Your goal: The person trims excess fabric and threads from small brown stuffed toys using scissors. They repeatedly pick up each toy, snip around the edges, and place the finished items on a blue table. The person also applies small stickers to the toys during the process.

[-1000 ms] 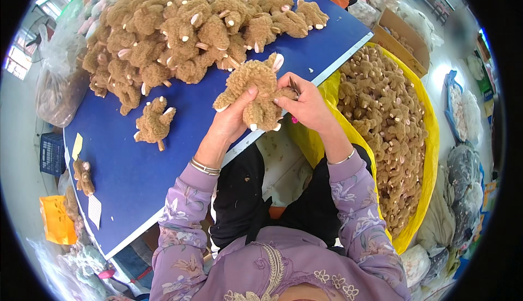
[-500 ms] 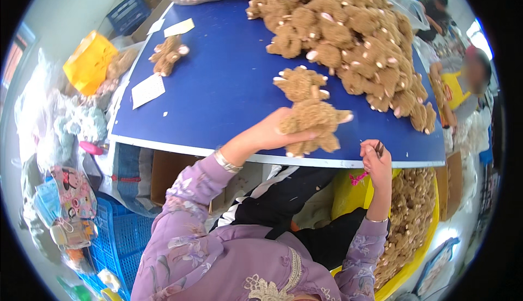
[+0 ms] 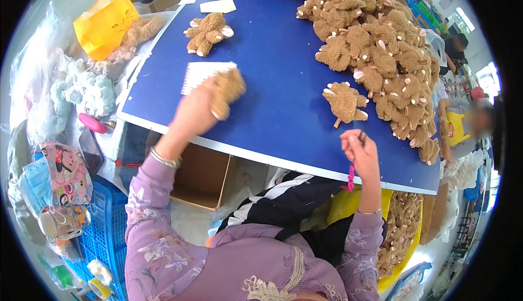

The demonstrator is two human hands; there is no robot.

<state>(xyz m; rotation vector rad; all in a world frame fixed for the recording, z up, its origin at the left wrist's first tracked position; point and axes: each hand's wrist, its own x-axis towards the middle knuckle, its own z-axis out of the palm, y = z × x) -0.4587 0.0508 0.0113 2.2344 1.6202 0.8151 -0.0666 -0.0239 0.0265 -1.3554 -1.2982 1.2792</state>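
Observation:
My left hand (image 3: pixel 194 108) is closed around a brown plush toy (image 3: pixel 231 89), over the near part of a printed paper sheet (image 3: pixel 195 74). The toy is slightly smeared by motion. Close to the table's front edge, my right hand (image 3: pixel 362 153) is curled around a small dark metal tool (image 3: pixel 362 136); its exact kind is mostly hidden. A pink cord (image 3: pixel 351 178) hangs below that hand. Beyond it a single plush toy (image 3: pixel 345 104) lies on the blue table (image 3: pixel 272 67). Another plush toy (image 3: pixel 207 34) lies beyond the sheet, beside a yellowish paper slip (image 3: pixel 218 5).
A large heap of brown plush toys (image 3: pixel 381 56) covers the table's right side. Under the edge stand a cardboard box (image 3: pixel 202 177) and a yellow tub (image 3: pixel 418 225) of plush pieces. Blue crates (image 3: pixel 109 230) stand at the left. A person (image 3: pixel 457 126) sits at the far right.
My left hand has carried its plush toy leftward to the paper sheet. The right hand stays near the front edge, its pink cord now hanging straight down. The whole view has shifted.

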